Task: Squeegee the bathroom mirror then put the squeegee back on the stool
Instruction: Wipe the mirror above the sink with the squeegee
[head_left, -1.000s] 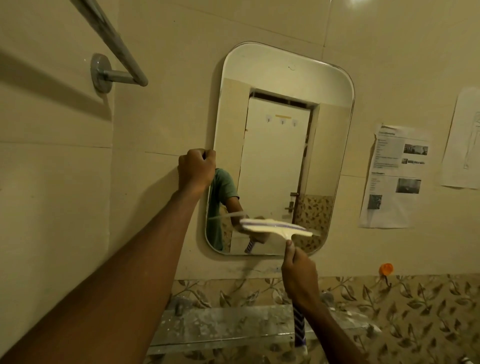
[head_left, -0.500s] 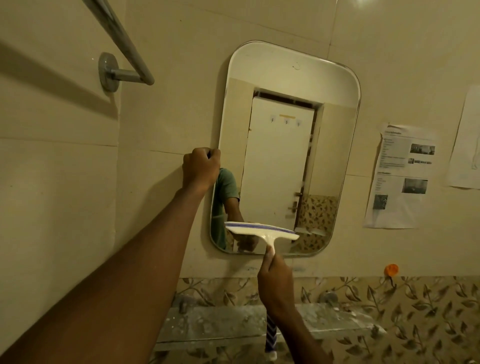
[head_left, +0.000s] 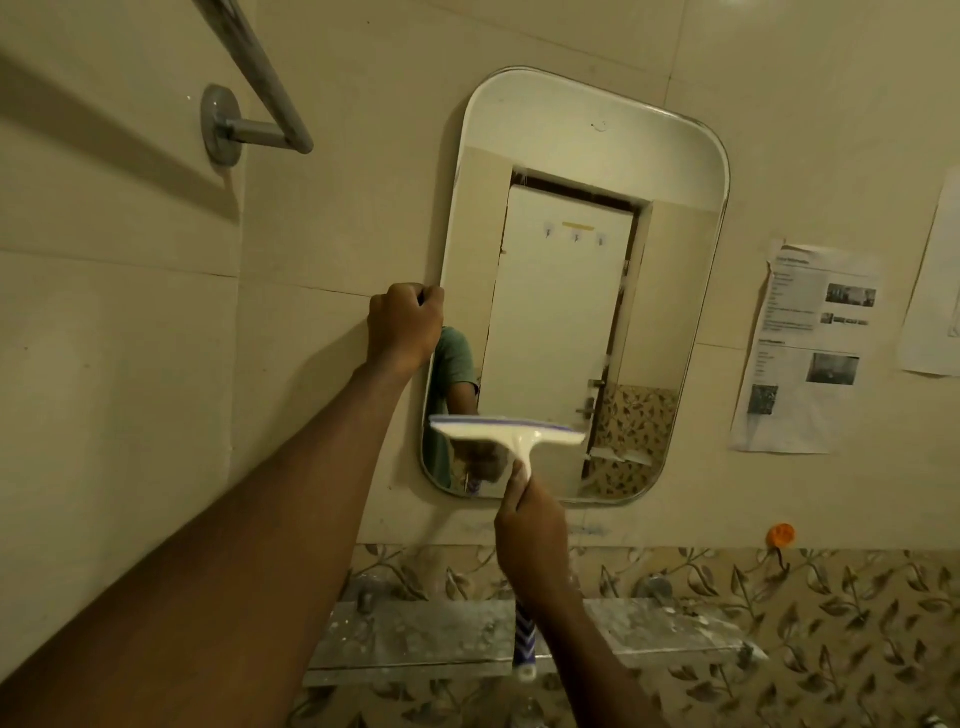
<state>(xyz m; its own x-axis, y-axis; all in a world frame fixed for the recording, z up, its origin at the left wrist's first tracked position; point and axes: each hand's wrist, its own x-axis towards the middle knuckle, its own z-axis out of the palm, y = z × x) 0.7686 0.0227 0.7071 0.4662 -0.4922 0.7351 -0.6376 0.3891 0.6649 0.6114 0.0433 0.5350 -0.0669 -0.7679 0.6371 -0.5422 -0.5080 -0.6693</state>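
Gripping the white plastic squeegee with blue-edged blade (head_left: 506, 434) should take little force: it is judged light and stiff, with only the blade edge soft. Take hold on the handle below the T-head, never on the blade. The right hand (head_left: 530, 545) does so. Its grip is clamped round the handle, whose blue-and-white striped end projects below the wrist.

The blade lies level across the lower left part of the rounded rectangular wall mirror (head_left: 561, 312), a little above the bottom rim. Contact with the glass cannot be confirmed. Treat the glass as fragile and slippery, and apply moderate, even pressure.

The left hand (head_left: 402, 325) sits at the mirror's left rim at mid height, its grip curled on that rim, apparently to steady it. The stool is not in view.

Differences from the earlier frames:
- One second ago the blade was tilted and right of centre; it has since moved left and levelled.
- Half a second ago it sat slightly nearer the bottom rim.
- The left hand has not moved.
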